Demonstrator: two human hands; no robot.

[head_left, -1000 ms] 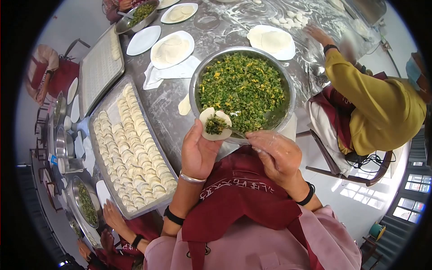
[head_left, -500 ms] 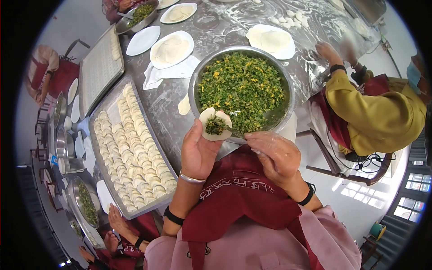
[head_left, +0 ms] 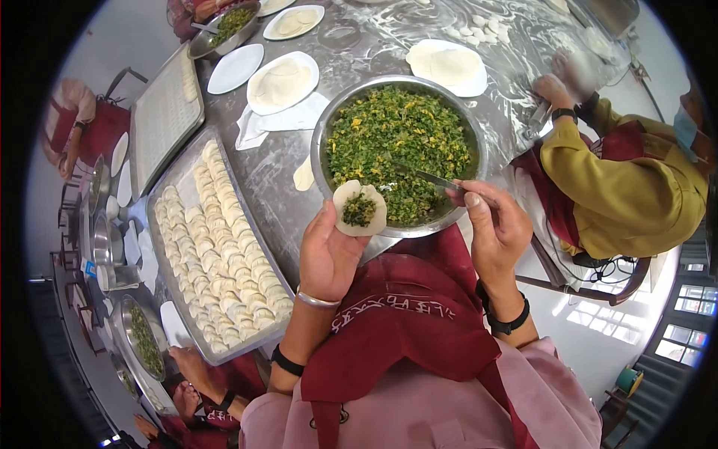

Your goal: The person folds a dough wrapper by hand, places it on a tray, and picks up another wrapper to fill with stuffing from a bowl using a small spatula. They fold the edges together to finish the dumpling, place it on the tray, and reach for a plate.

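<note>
A round dough wrapper with green and yellow filling on it rests on the fingers of my left hand, just below the near left rim of a metal bowl. My right hand grips the handle of a metal utensil, whose far end reaches into the chopped green and yellow filling in the bowl. A metal tray of folded dumplings lies to the left of my hands.
Plates of wrappers and a white cloth lie behind the bowl. Dough pieces sit farther back. A co-worker in yellow sleeves is on the right; other people's hands show at lower left. A perforated tray stands upper left.
My right hand has moved right and up, taking the utensil from the wrapper into the bowl. My left hand has barely moved. The co-worker's hands at right have shifted.
</note>
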